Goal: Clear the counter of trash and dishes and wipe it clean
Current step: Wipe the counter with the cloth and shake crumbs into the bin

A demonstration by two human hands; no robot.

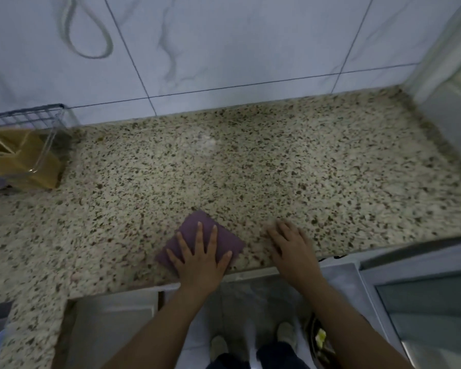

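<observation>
A speckled granite counter (250,169) fills the middle of the view. Near its front edge lies a flat purple cloth (225,239). My left hand (200,258) presses flat on the cloth with its fingers spread. Just to the right of the cloth, my right hand (290,247) rests palm down on the bare counter, fingers loosely apart and holding nothing. A faint pale smear (206,142) shows on the counter further back.
A clear container with a wire rack and a tan holder (24,153) stands at the left, against the tiled wall (224,49). A pale appliance or wall edge (450,102) bounds the right side. A bin with trash (320,339) sits on the floor by my feet.
</observation>
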